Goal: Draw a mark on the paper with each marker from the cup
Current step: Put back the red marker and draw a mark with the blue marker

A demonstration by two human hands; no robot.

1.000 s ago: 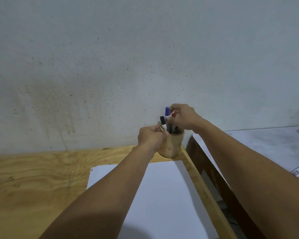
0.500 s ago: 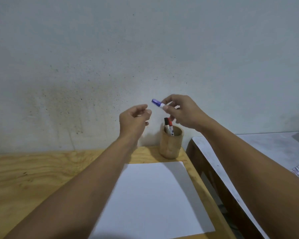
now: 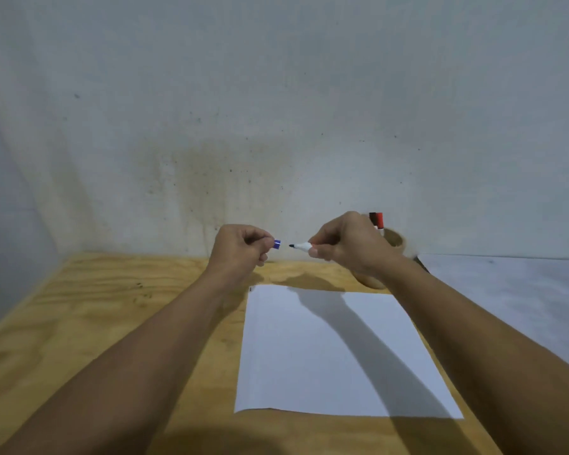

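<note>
table (image 3: pixel 96 323): plywood, wall at far edge.
paper (image 3: pixel 326 356): blank sheet, flat, near-right on table; thin, likely slides under pressure.
cup (image 3: pixel 395 243): far right, behind right hand; 2 markers (image 3: pixel 377 221) in it, black and red caps.
right hand (image 3: pixel 345 247): fingers closed on blue marker (image 3: pixel 302 246), tip bare, pointing left; light, stiff, best held at barrel.
left hand (image 3: pixel 240 246): fingertips pinch blue cap (image 3: pixel 277 244), just apart from tip.

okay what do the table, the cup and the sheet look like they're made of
Table: unfinished plywood, judging by its wavy grain and matte look.
Cup: probably wood or bamboo; tan, matte, mostly hidden behind the right hand.
Sheet: plain white paper, thin, flat, unmarked.
</note>
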